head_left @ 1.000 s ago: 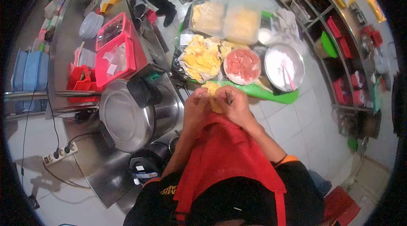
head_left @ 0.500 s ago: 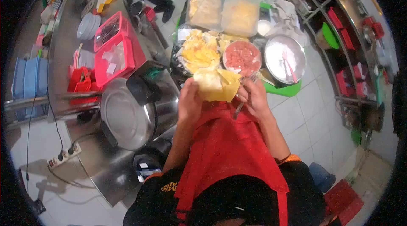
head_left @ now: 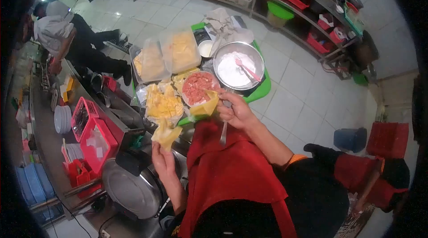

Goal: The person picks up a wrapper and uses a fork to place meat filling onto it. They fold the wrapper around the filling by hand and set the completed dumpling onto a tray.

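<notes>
My left hand (head_left: 164, 160) pinches the lower edge of a thin yellow dough wrapper (head_left: 166, 135), in front of a pile of similar wrappers (head_left: 163, 102). My right hand (head_left: 236, 111) is closed on another yellow wrapper (head_left: 206, 105), which hangs by the rim of a bowl of pink minced meat (head_left: 197, 87). A metal fork (head_left: 223, 134) is also in the right hand, its handle pointing down toward my red apron (head_left: 227, 166). To the right of the meat stands a metal bowl of white powder (head_left: 229, 65) with a pink spoon (head_left: 248, 70) in it.
Two plastic containers with yellow contents (head_left: 182, 50) and a small white bowl (head_left: 205, 48) stand behind the meat. A large steel pot (head_left: 133, 189) is at my lower left. Another person (head_left: 84, 41) stands by the left counter. Shelves with bins (head_left: 276, 10) line the back.
My hands have moved apart; one yellow piece was between them, and now each holds one. The left hand has gone down and left. My view has turned, showing more room to the right.
</notes>
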Demonstrator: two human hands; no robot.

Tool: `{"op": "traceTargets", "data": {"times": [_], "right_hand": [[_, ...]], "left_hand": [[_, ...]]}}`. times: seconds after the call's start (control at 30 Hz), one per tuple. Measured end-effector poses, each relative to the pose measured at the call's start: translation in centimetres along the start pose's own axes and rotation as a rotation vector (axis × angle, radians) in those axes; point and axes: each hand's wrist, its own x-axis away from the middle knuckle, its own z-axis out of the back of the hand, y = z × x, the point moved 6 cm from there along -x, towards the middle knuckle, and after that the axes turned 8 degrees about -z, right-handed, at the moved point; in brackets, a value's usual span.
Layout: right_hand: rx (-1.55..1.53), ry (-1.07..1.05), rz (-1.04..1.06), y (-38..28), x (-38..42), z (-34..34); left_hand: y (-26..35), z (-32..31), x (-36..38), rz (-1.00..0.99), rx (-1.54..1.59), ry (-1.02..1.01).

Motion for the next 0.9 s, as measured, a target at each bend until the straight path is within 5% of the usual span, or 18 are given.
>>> {"op": "traceTargets", "data": {"times": [0.23, 0.4, 0.47, 0.6, 0.77, 0.9], "right_hand": [[0.160, 0.076, 0.016, -0.4, 0.8, 1.6], [0.521, 0.100, -0.063, 2.5, -0.3, 0.3], [0.840, -0.200, -0.053, 5.9, -2.8, 1.0], [1.425, -0.086, 0.208, 7.8, -3.1, -1.0], [1.492, 0.205, 0.274, 5.2, 0.9, -2.3], [1.395, 0.415, 0.396, 4.3, 3.7, 0.1]], "left_hand": [[1.5, -2.6, 1.2, -0.159, -0.310, -0.050], [-1.9, -4.4, 2.0, -0.023, -0.434, -0.231], [-4.0, -5.8, 2.9, 0.052, -0.379, -0.259], [-6.5, -7.1, 4.1, 0.215, -0.359, -0.331], [-7.8, -8.0, 4.1, 0.296, -0.511, -0.521], [-11.0, -10.0, 4.0, 0.600, -0.329, -0.464]]}}
